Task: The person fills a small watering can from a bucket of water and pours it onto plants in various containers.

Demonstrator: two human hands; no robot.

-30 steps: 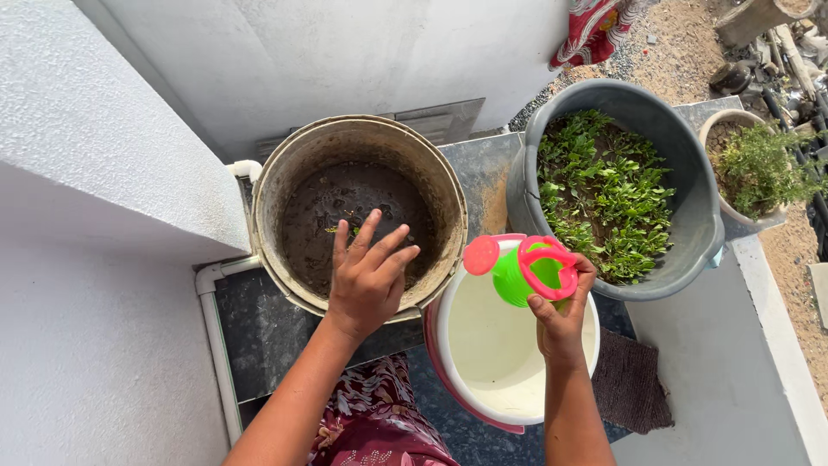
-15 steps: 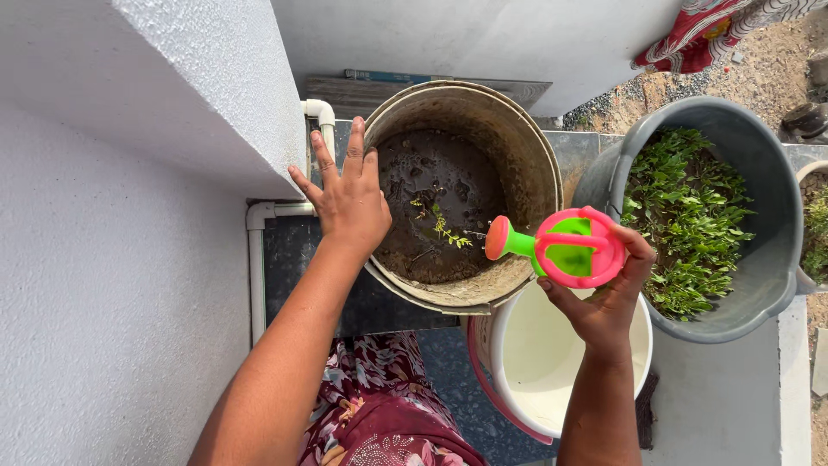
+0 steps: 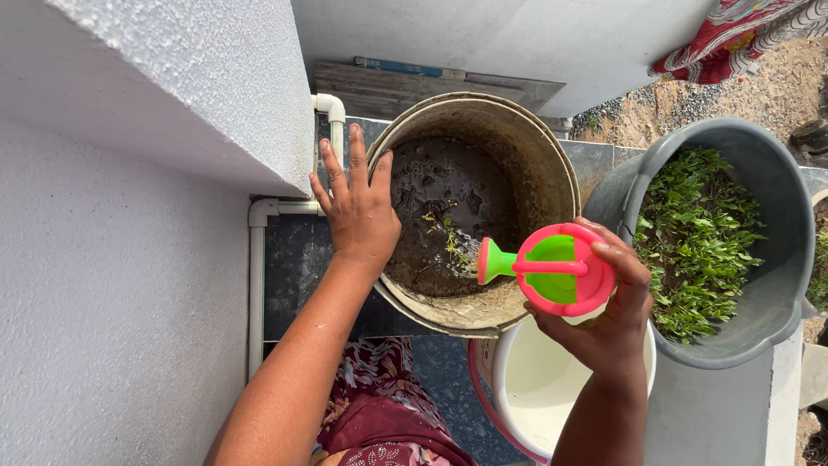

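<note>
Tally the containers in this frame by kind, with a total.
Soil-filled metal bucket: 1
Grey tub of green plants: 1
White bucket: 1
Toy watering can, pink and green, in the right hand: 1
Total: 4
The left hand rests on the metal bucket's rim.

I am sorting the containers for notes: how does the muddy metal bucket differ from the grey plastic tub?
The muddy metal bucket holds dark wet soil with one small seedling; the grey plastic tub is crowded with green leafy plants. The left hand rests on the bucket's rim; no hand touches the tub. Both are round and open.
</note>
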